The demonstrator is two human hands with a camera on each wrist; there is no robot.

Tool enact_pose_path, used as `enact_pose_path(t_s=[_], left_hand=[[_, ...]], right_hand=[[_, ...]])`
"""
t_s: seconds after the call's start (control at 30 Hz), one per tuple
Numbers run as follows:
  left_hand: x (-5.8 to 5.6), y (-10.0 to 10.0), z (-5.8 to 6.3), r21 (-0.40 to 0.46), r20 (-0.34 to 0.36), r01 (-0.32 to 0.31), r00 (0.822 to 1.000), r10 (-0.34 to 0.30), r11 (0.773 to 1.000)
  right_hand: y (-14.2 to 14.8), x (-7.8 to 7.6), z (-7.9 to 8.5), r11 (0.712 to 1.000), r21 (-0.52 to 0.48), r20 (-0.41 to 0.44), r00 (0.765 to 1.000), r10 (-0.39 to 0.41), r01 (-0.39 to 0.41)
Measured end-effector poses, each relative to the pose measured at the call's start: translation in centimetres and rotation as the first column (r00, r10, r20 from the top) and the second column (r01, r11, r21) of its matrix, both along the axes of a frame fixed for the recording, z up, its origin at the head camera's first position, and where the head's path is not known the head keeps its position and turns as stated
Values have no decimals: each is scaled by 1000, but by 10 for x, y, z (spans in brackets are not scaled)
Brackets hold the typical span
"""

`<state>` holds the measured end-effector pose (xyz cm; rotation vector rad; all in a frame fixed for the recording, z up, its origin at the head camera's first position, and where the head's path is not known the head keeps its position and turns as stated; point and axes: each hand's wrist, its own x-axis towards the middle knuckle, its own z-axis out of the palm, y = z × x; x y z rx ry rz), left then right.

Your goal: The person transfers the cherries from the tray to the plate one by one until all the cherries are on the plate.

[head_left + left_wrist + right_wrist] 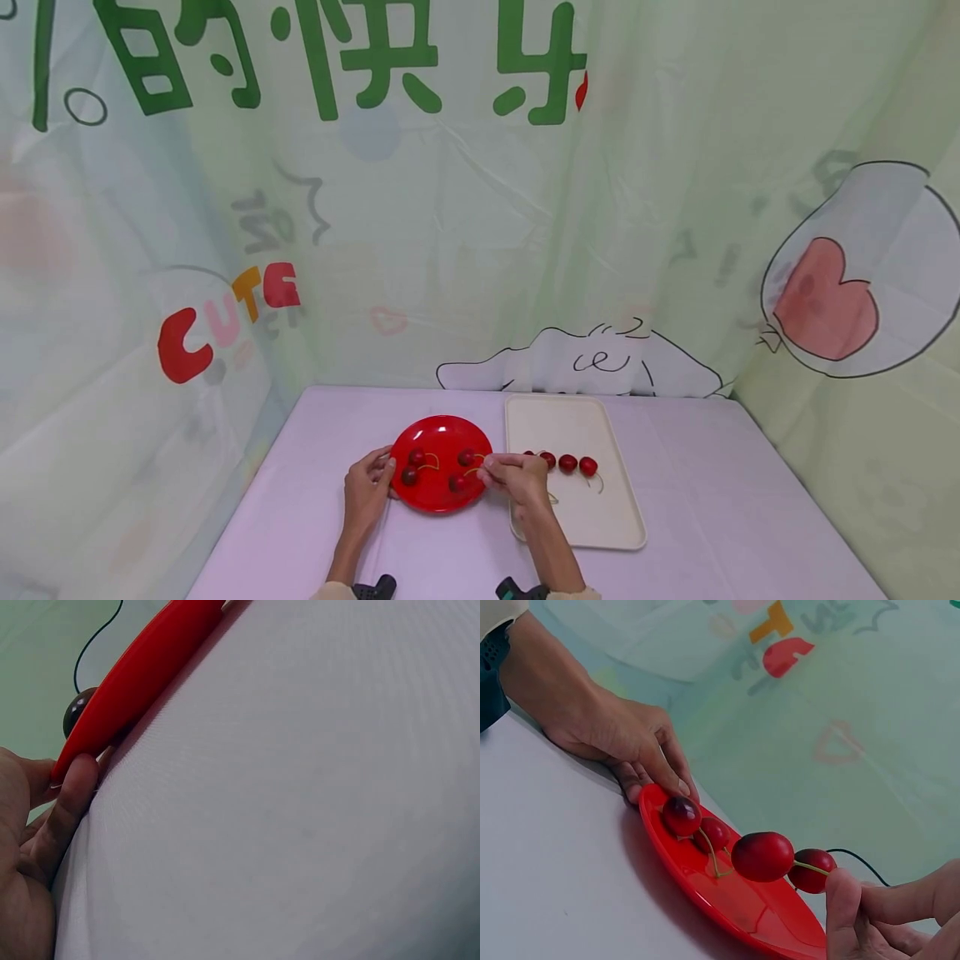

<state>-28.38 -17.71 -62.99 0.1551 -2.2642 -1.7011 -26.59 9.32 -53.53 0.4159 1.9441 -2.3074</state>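
A red plate [442, 432] lies on the table, its left rim held by my left hand [366, 492], the thumb above and the fingers at the underside. Two cherries [682, 816] with joined-looking stems rest on the plate's left part. At its right edge, my right hand [525, 479] pinches the green stem of a red cherry [763, 856] between thumb and fingertips. Another cherry [812, 871] sits just behind that one, with a dark stem curving toward the hand. Whether the pinched cherry touches the plate I cannot tell.
A cream tray [592, 525] stands right of the plate, partly beneath my right forearm. Several cherries [567, 463] lie in a row across it, the leftmost partly hidden by the hand. A pale lilac cloth covers the table [720, 500]; printed curtains [480, 250] enclose it.
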Motion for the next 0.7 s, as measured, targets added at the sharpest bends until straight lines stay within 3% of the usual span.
enact_pose_path(t_s=[0.4,0.7], left_hand=[[1,4,1,6,11,4,1000,-5,1000],[2,0,2,-5,8,-7,1000,7,1000]], right_hand=[[-9,0,-2,1000,1,15,1000,-17,17],[-16,-3,-4,1000,5,-4,1000,18,-18]])
